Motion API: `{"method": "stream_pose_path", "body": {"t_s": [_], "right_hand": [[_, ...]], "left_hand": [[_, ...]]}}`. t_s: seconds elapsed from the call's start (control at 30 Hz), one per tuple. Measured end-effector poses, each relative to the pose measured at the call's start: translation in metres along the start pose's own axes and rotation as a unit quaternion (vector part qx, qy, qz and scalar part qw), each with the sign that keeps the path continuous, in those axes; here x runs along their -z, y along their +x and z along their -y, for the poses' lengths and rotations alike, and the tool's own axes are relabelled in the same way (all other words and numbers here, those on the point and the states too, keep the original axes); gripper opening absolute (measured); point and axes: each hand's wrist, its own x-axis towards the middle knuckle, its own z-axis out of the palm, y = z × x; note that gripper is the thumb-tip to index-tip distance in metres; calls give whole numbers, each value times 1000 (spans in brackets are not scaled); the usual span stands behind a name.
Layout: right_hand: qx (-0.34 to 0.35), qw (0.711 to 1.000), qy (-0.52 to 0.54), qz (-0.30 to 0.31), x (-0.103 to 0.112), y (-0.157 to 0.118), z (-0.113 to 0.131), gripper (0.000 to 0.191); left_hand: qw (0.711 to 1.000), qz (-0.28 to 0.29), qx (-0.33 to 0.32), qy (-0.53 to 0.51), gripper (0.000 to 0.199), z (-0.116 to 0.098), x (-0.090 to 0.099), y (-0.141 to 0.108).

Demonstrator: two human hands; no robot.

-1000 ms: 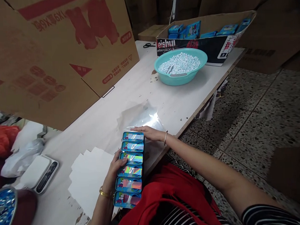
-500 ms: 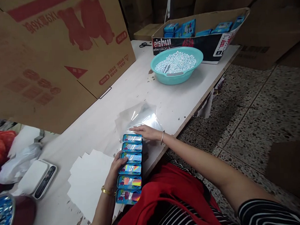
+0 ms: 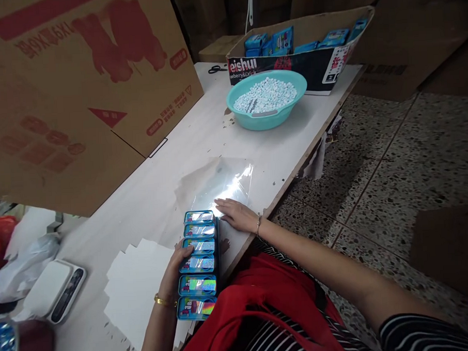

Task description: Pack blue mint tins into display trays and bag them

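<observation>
My left hand [image 3: 180, 258] is closed around the left side of a row of small blue tins [image 3: 199, 264], its thumb resting on one lid. The tins stand in a column at the table's near edge, their lids shining with rainbow reflections. Just beyond their far end, my right hand [image 3: 235, 214] lies palm down with fingers stretched out, on or just over a stack of clear plastic sheets [image 3: 218, 179]. Glare covers part of the sheets, so I cannot tell whether the fingers press on the top one. White paper sheets [image 3: 140, 288] lie fanned left of my left hand.
A turquoise basin [image 3: 268, 121] of small pale pellets stands farther back, before a carton [image 3: 310, 68] holding blue packs. Scissors [image 3: 217, 69] lie near it. At left are a large cardboard box [image 3: 99, 114], a white scale [image 3: 55, 292] and a dark red pot [image 3: 35, 342].
My right hand has shifted slightly right and down, away from the tins' far end. The top clear sheet's edge has changed position and its glare is stronger. My left hand keeps its hold.
</observation>
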Motion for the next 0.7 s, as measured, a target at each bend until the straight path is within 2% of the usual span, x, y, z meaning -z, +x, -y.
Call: {"method": "stream_pose_path", "body": {"t_s": [0.13, 0.27, 0.4, 0.57, 0.7], "right_hand": [[-55, 997, -31, -55, 6, 7, 3, 36], [-93, 989, -117, -15, 14, 15, 5, 21], [-88, 986, -138, -2, 12, 23, 0, 12], [-90, 989, -118, -19, 9, 28, -6, 12], [-103, 992, -58, -30, 13, 31, -10, 15]], "left_hand": [[1000, -4, 9, 10, 46, -7, -6, -16], [1000, -19, -8, 6, 46, -8, -8, -18], [1000, -10, 12, 5, 48, -8, -11, -20], [1000, 13, 14, -11, 50, -8, -12, -25], [1000, -6, 9, -17, 53, -3, -4, -24]]}}
